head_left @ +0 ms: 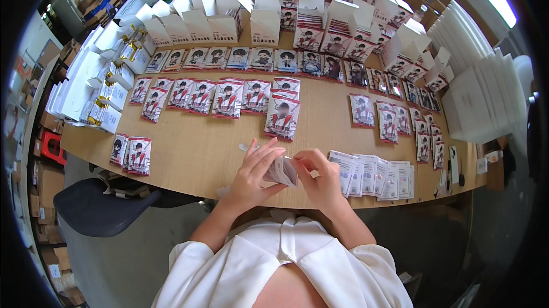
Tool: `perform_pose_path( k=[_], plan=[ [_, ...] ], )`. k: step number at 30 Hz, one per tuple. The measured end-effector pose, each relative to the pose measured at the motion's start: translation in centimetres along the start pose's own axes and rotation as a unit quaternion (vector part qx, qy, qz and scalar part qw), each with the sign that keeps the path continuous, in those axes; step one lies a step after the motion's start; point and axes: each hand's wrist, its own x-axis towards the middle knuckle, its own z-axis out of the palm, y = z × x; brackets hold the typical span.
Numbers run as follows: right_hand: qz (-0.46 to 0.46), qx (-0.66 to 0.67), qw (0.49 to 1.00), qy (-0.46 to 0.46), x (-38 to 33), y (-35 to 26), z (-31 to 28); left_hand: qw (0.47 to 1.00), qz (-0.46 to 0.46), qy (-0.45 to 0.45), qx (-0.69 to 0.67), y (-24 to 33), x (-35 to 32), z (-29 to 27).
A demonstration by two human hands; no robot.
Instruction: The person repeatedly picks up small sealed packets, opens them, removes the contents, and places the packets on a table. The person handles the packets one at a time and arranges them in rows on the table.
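A thick stack of cards (281,171), pale-edged and tilted, sits at the table's near edge, clasped between both hands. The left hand (254,173) curls around its left side, fingers closed; the right hand (321,177) pinches its right end. Fanned white cards (377,176) lie just right; red-and-white packets (282,117) lie farther.
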Motion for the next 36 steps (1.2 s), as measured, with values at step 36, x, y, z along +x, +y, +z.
perform_pose_path(
  k=[36],
  plan=[
    [-0.302, -0.174, 0.937, 0.036, -0.4, 0.0, -0.2, 0.6, -0.352, 0.0, -0.718, 0.6, 0.4, -0.1]
  ],
)
